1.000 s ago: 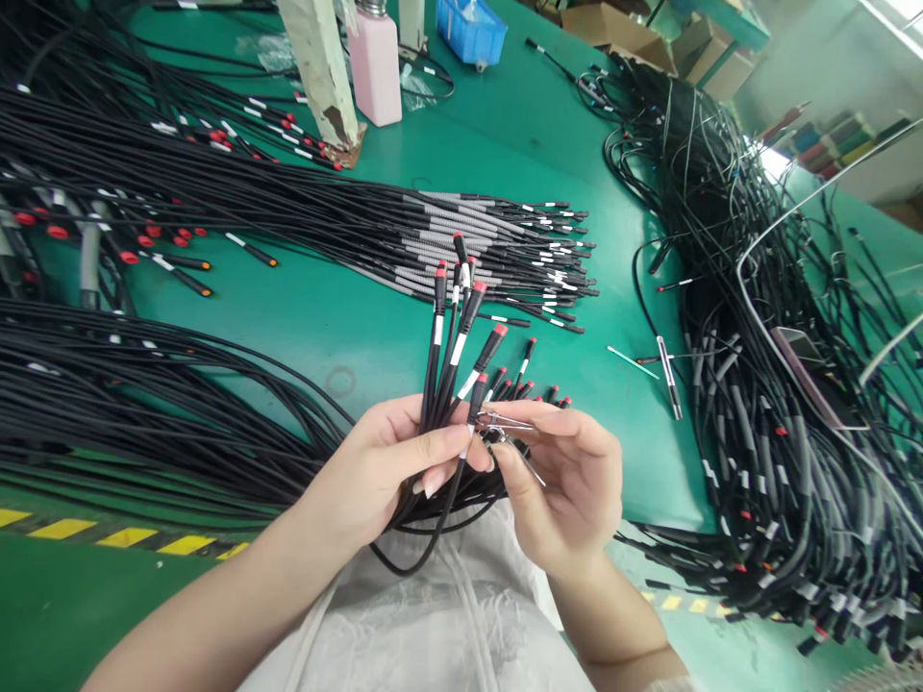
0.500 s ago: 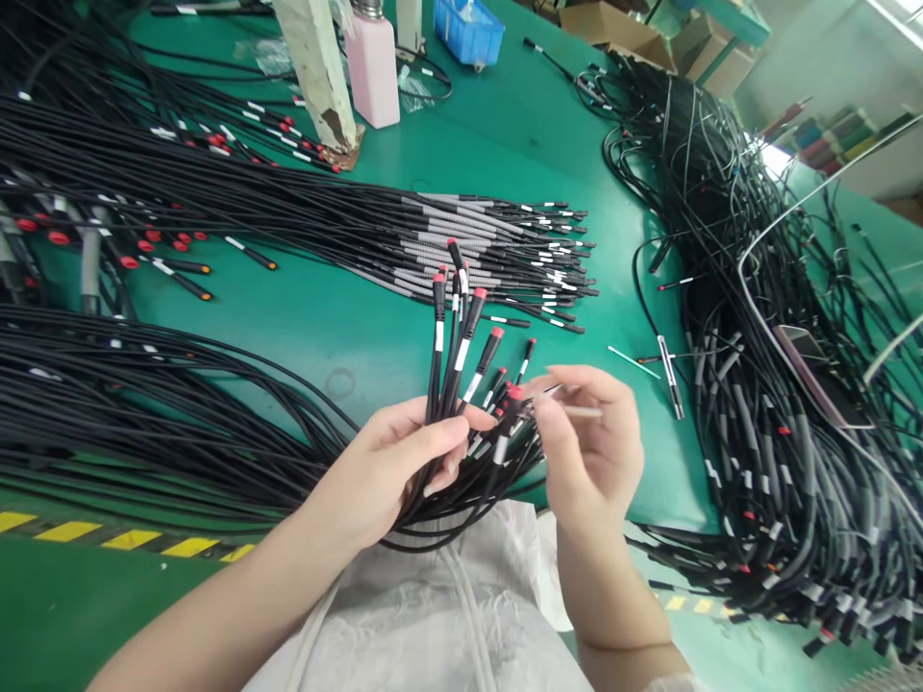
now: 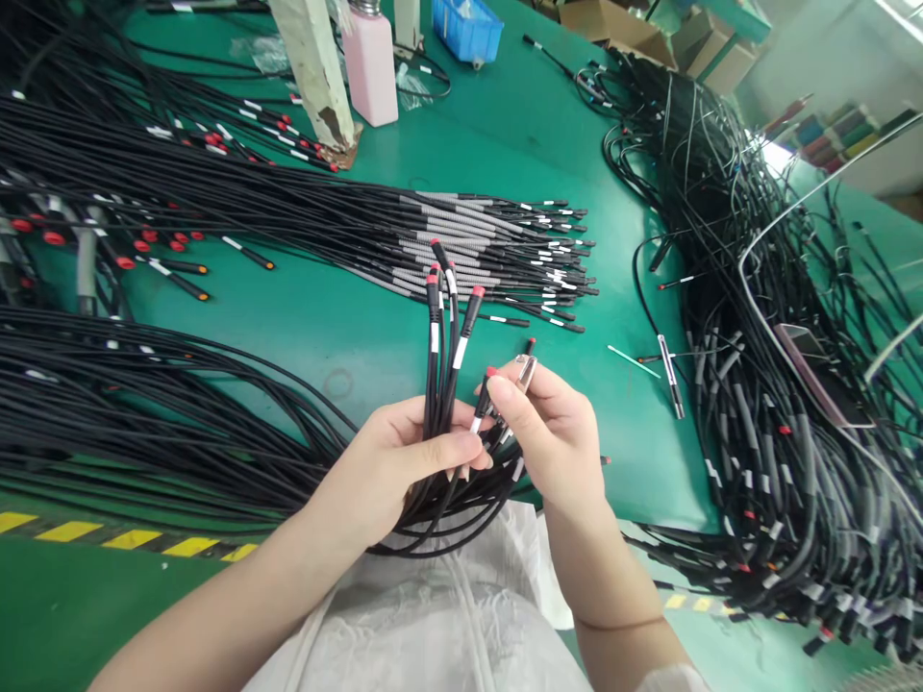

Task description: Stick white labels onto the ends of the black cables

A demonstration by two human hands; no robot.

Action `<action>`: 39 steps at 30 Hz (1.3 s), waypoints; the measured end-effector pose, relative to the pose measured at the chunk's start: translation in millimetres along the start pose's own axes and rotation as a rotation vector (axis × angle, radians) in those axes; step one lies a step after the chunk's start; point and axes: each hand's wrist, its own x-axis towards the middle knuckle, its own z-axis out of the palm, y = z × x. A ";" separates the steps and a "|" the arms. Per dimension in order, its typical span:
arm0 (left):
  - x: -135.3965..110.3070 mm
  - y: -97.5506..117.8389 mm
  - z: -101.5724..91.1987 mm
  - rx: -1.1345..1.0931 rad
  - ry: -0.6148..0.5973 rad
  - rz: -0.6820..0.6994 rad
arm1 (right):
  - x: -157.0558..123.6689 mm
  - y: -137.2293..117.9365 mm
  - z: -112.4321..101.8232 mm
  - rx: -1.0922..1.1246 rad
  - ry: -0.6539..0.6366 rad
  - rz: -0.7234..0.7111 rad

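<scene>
A bundle of black cables [image 3: 441,358] with red-capped ends stands fanned upward above the near edge of the green table [image 3: 346,327], just in front of the person's white garment. The left hand [image 3: 393,471] is closed around the bundle, thumb pressed across its front. The right hand [image 3: 555,437] pinches one red-capped connector [image 3: 486,392] between thumb and forefinger, with metal tweezers [image 3: 526,369] poking out above its fingers. Beyond lies a laid-out row of cables [image 3: 468,240]; a tangled cable heap [image 3: 757,384] sits to the right, and a pink bottle [image 3: 370,62] stands far back.
</scene>
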 end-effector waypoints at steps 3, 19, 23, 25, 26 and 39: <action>-0.6 0.9 -0.3 -0.023 0.045 -0.006 | -8.9 1.9 -2.2 -0.028 0.038 -0.027; -0.2 -1.3 -2.9 -0.020 -0.008 0.093 | -41.2 10.5 9.0 -0.189 0.146 -0.502; -0.6 -1.7 -2.0 0.001 0.006 0.101 | -41.2 10.2 10.2 -0.227 0.144 -0.515; -0.7 -2.2 -1.9 0.002 0.015 0.103 | -42.3 10.6 11.3 -0.260 0.165 -0.525; -0.7 -2.5 -2.1 0.001 0.020 0.104 | -43.0 10.8 11.7 -0.283 0.175 -0.525; -3.5 -1.3 -2.0 -0.089 -0.006 0.068 | -43.7 15.7 10.6 -0.106 0.239 -0.489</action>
